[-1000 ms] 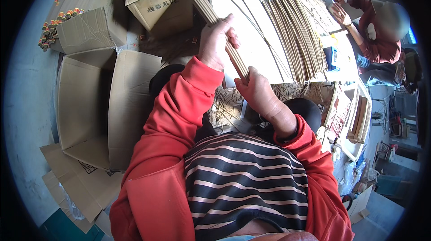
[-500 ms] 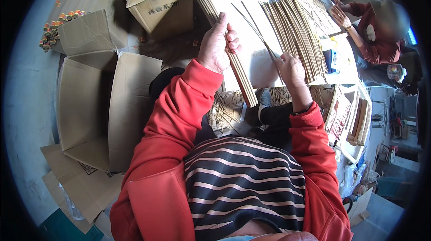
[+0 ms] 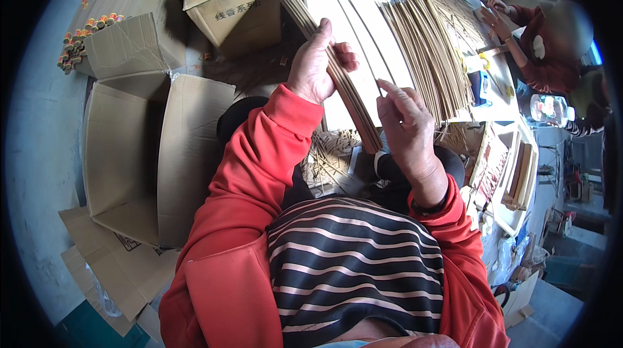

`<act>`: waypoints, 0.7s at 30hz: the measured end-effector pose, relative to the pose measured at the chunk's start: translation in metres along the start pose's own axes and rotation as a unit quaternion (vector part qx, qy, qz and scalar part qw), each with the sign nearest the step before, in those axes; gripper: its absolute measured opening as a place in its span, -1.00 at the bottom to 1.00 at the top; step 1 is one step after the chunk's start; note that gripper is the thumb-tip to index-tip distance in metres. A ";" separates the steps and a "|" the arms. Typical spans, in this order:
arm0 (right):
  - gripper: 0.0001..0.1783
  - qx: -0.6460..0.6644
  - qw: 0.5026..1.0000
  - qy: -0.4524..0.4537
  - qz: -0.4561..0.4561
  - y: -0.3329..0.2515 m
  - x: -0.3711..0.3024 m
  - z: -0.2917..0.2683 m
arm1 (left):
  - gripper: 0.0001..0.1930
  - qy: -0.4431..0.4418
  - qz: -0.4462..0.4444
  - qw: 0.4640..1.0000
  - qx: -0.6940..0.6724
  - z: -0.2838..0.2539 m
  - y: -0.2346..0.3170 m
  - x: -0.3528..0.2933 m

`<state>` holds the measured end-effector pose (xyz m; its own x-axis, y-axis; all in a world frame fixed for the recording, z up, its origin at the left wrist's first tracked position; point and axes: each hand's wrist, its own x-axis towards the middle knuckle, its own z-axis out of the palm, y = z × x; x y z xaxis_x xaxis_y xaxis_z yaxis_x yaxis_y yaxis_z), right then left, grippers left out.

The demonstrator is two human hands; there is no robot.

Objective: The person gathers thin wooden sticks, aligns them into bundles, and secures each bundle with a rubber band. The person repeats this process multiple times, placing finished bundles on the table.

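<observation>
My left hand (image 3: pixel 319 66) is wrapped round a slanting bundle of thin brown incense sticks (image 3: pixel 355 111), thumb on top. Its lower end hangs past the near edge of the white table (image 3: pixel 379 111). Just right of that end is my right hand (image 3: pixel 410 121), thumb and forefinger pinched on a thin dark incense stick (image 3: pixel 350 20) that slants up and left over the table. Another single stick (image 3: pixel 370 33) lies between it and a wide spread row of incense sticks (image 3: pixel 428 56). The pinched fingertips are partly hidden.
An open cardboard box (image 3: pixel 123 153) stands at the left. Behind it are a closed carton (image 3: pixel 237 14) and a stack of capped tubes (image 3: pixel 104 20). Across the table's right side sits a co-worker (image 3: pixel 551 56), hands raised. A blue container (image 3: pixel 480 87) stands at the table's right edge.
My right hand has come back from the row, toward me, drawing a stick along. The bundle's lower end has shifted slightly right. A clear bottle by the co-worker has moved left.
</observation>
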<state>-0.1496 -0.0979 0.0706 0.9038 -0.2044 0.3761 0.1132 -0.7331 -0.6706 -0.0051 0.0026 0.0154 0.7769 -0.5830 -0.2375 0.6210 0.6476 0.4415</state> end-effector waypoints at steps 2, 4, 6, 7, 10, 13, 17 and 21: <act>-0.72 -0.005 1.000 -0.007 -0.012 -0.003 -0.003 0.005 | -0.63 -0.001 0.003 1.000 -0.005 -0.003 -0.001 0.003; -0.72 -0.025 0.999 -0.003 -0.040 -0.004 -0.004 0.009 | -0.61 0.003 0.007 0.999 -0.048 0.001 -0.001 0.001; -0.72 -0.023 0.998 0.001 -0.052 -0.003 -0.006 0.012 | -0.60 0.006 0.003 0.999 -0.047 0.000 0.000 0.002; -0.71 -0.030 0.998 -0.004 -0.059 -0.002 -0.006 0.013 | -0.60 0.008 0.002 0.999 -0.047 -0.001 0.001 0.003; -0.71 -0.069 0.990 0.003 -0.121 -0.003 -0.003 0.013 | -0.58 -0.013 -0.007 0.998 -0.057 -0.005 0.000 0.006; -0.72 -0.111 0.985 -0.008 -0.132 -0.003 -0.002 0.014 | -0.59 -0.055 0.003 0.998 -0.028 -0.007 0.000 0.004; -0.72 -0.129 0.982 -0.019 -0.138 -0.003 -0.003 0.015 | -0.60 -0.044 -0.009 0.998 -0.040 -0.005 -0.002 0.003; -0.69 -0.136 0.977 -0.030 -0.163 -0.001 -0.001 0.015 | -0.62 -0.018 -0.016 0.999 -0.033 0.003 -0.002 -0.001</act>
<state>-0.1447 -0.0871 0.0611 0.8610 0.1011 0.4984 0.2928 -0.8998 -0.3234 -0.0072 0.0005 0.0170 0.7536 -0.6202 -0.2179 0.6511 0.6587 0.3769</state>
